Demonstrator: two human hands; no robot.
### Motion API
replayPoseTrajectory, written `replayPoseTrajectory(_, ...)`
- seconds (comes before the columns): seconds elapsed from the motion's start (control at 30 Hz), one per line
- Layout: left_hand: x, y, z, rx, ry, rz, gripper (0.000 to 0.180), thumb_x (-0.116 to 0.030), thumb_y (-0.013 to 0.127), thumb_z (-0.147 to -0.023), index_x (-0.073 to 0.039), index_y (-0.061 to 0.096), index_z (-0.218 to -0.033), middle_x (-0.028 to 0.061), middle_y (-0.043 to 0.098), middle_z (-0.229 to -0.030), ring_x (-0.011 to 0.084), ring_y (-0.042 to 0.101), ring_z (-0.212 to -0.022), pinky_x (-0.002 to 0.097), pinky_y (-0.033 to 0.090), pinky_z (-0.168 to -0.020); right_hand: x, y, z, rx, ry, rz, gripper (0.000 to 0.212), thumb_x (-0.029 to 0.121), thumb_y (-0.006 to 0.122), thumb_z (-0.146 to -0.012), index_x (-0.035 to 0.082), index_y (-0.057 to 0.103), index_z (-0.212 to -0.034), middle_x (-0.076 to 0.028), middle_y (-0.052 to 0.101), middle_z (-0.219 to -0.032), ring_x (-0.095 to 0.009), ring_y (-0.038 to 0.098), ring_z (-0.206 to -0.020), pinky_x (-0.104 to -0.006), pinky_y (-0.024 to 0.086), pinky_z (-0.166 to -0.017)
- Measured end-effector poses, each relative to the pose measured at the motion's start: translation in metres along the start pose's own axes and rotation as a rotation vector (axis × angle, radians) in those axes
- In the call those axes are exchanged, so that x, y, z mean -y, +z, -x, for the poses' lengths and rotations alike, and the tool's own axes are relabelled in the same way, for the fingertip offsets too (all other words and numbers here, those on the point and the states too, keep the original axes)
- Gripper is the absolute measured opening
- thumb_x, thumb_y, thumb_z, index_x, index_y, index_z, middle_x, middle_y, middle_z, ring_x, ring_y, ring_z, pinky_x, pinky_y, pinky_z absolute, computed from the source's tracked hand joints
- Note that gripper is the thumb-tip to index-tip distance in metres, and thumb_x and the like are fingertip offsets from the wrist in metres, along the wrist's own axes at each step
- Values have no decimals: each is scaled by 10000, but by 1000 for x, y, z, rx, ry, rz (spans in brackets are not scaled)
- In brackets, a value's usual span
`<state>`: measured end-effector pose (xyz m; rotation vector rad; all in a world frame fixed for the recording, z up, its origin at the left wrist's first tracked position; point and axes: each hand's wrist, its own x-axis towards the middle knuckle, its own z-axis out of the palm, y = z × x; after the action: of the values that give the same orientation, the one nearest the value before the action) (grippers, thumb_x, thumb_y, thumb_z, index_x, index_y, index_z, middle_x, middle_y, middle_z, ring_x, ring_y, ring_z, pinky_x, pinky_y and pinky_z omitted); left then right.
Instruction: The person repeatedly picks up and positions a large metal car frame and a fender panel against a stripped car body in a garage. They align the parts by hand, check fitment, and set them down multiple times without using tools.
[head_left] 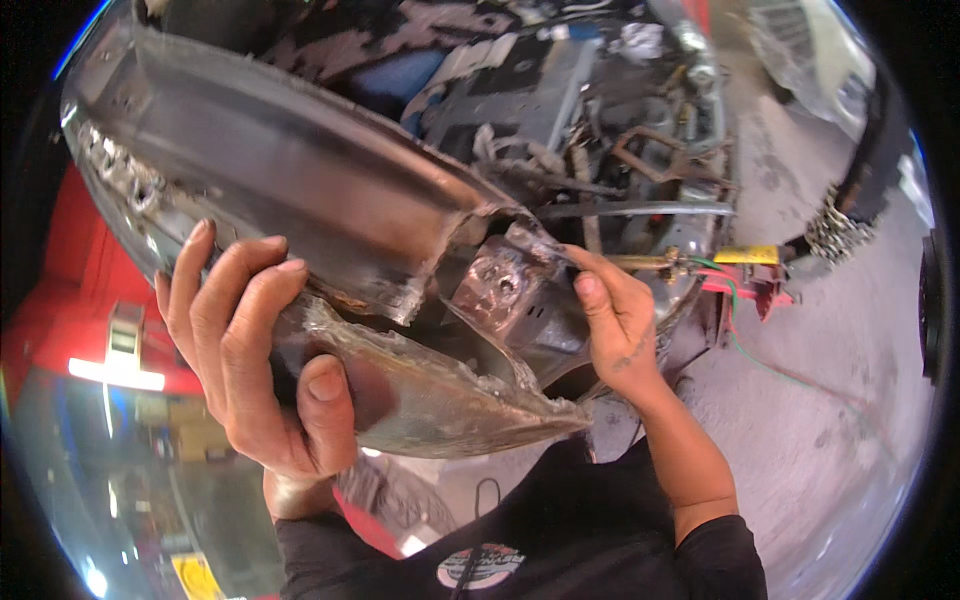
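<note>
A large piece of bent sheet-metal car body panel [290, 150] lies across the view, with ragged cut edges and bare, heat-stained patches. My left hand [255, 350] is wrapped round its near left part, fingers over the top and thumb against the rounded outer skin [440, 410]. At the panel's right end, my right hand [620, 325] pinches the upper metal edge between thumb and fingers; the fingertips are partly hidden. Between the hands sits a shiny, bare-metal section with a hole [500, 283]. A dark gap separates it from the lower skin.
Beyond the panel is an open engine bay with a dark battery-like box [510, 90] and a loose metal bracket [650, 155]. To the right are a yellow-and-red tool or clamp [748, 256], a heavy chain [840, 228] and a thin green cable [738, 320] over the grey floor.
</note>
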<state>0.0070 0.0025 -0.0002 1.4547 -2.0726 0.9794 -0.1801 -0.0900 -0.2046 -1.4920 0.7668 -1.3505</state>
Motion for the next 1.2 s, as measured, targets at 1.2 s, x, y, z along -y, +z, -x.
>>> replayPoseTrajectory(1.2, -39, 17, -6, 14, -349, -117, 518, -490, 415, -1026, -35, 664, -1039, 221, 618, -1336, 416, 300, -1488, 565, 185, -1209, -2, -35, -13, 886, -371, -782, 611, -53, 689, -764, -112, 541, -1354, -274, 647, -1160, -415, 693, -967, -413, 576, -848)
